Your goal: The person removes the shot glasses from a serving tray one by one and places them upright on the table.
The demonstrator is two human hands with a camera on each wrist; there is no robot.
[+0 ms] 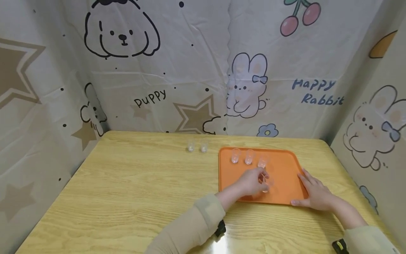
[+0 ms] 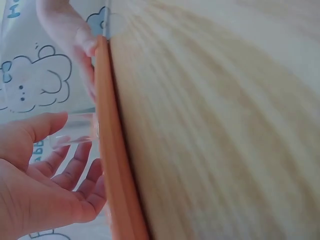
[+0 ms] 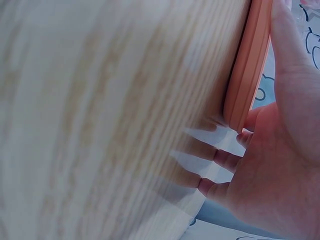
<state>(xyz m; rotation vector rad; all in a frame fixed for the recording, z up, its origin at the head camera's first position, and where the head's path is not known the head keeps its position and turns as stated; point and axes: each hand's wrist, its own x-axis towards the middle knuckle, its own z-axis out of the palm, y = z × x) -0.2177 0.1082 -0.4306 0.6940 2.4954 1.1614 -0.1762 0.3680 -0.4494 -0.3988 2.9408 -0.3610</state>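
My left hand (image 1: 252,181) is over the front middle of an orange tray (image 1: 283,176). Its thumb and fingers pinch a small clear cup (image 1: 265,186), which stands upright on the tray. In the left wrist view the cup (image 2: 80,127) sits between thumb and fingers, its base at the tray surface. My right hand (image 1: 317,194) rests against the tray's front right corner, fingers spread along the right side and thumb at the front edge. The right wrist view has straight fingers touching the table beside the tray (image 3: 245,75).
Three more clear cups, a left one (image 1: 235,156), a middle one (image 1: 248,157) and a right one (image 1: 262,161), stand along the tray's back. Two others, a left cup (image 1: 191,146) and a right cup (image 1: 204,146), are on the wooden table (image 1: 133,183). Printed curtains (image 1: 177,63) surround the table.
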